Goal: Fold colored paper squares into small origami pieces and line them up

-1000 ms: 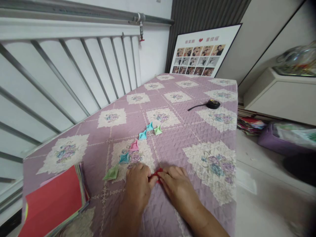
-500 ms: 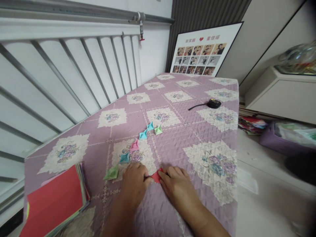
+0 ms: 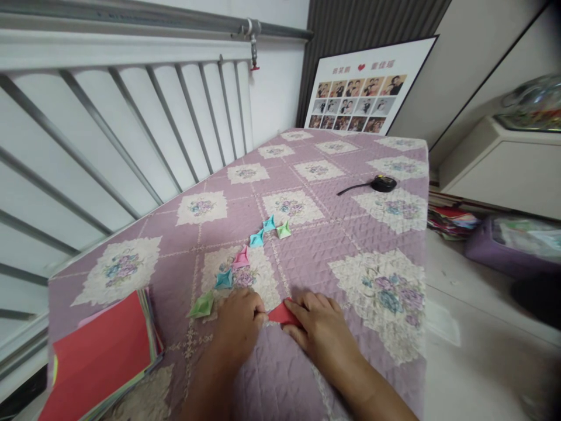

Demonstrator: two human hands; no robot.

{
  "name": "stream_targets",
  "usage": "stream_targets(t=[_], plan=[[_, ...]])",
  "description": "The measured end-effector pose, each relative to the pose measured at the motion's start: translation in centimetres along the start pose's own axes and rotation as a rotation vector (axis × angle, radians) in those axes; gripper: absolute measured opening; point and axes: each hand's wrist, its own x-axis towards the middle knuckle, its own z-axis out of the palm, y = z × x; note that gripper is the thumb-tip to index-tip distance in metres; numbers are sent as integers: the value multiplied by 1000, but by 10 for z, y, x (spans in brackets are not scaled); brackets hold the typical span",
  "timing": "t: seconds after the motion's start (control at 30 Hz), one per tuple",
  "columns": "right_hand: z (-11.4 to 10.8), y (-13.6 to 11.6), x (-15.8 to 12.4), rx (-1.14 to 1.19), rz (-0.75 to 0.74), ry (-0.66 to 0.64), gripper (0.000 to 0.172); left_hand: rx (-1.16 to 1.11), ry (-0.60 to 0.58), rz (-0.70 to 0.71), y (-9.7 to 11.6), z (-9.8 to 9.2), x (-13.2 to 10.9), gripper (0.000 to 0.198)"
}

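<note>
A small piece of folded red paper [image 3: 281, 314] lies on the quilted tablecloth between my hands. My left hand [image 3: 242, 318] has its fingers curled and pinches the paper's left tip. From the other side, my right hand [image 3: 319, 327] grips its right part, fingers over the top and thumb at the near edge. Beyond my left hand runs a slanting row of folded paper pieces: a green one [image 3: 202, 304], a blue one [image 3: 224, 279], a pink one [image 3: 241, 257] and several more blue and green ones.
A stack of coloured paper [image 3: 103, 351], red on top, lies at the near left. A black tape measure [image 3: 383, 183] with a strap rests at the far right of the tablecloth [image 3: 307, 257]. A white radiator [image 3: 131, 128] borders the left side; a purple bin [image 3: 495, 248] stands right.
My right hand has shifted slightly right along the red paper, and more of the paper shows between my hands. The whole view has moved a little.
</note>
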Motion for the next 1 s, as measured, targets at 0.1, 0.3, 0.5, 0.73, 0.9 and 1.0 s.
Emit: stream_targets(t=[0.1,0.3,0.5,0.73,0.9,1.0], plan=[[-1,0,1,19,9,-18,36,-64,-13,36,-1,0,0,11],[-2,2,3,23,-4,-26,37,-118,-22,220,6,9,-2,16],[-5,1,4,17,-14,-57,36,-93,8,240,4,16,0,12],[4,3,4,-87,-70,-5,34,-135,-3,267,-1,15,2,16],[4,3,4,-124,-97,24,28,-121,17,287,-2,15,1,19],[2,2,4,-119,-107,29,26,-123,45,311,-3,18,2,20]])
